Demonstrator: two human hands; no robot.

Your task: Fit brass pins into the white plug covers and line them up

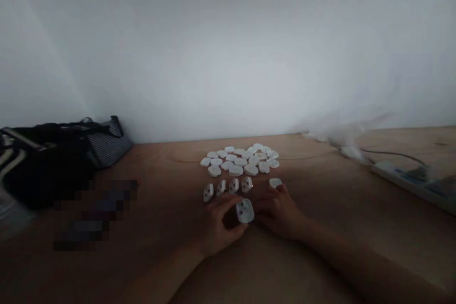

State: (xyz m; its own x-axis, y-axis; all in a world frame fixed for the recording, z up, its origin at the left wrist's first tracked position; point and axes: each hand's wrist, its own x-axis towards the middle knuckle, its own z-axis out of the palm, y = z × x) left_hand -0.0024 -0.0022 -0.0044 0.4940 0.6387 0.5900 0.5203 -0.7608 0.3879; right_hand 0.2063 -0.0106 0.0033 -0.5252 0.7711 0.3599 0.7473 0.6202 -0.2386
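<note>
A rounded-square white plastic piece with dark holes, like a socket face (245, 211), is pinched between the thumb and fingers of my left hand (221, 225). Its holed side is turned towards me. Close by on the right, my right hand (281, 211) has its fingers curled, with a second white socket piece (275, 183) at them; the fingers cover its lower edge. Just beyond my left hand, several similar pieces stand on edge in a row, the rightmost socket piece (246, 184) among them. Farther back lies a cluster of white plastic pieces (235, 170), mostly flat.
A dark bag (46, 161) with a checked end stands at the left, with a pixelated patch (96, 216) before it. To the right lie a white power strip (409, 180), a cable (395, 152) and clear plastic wrapping (345, 135). A white wall (228, 57) bounds the wooden table (160, 166).
</note>
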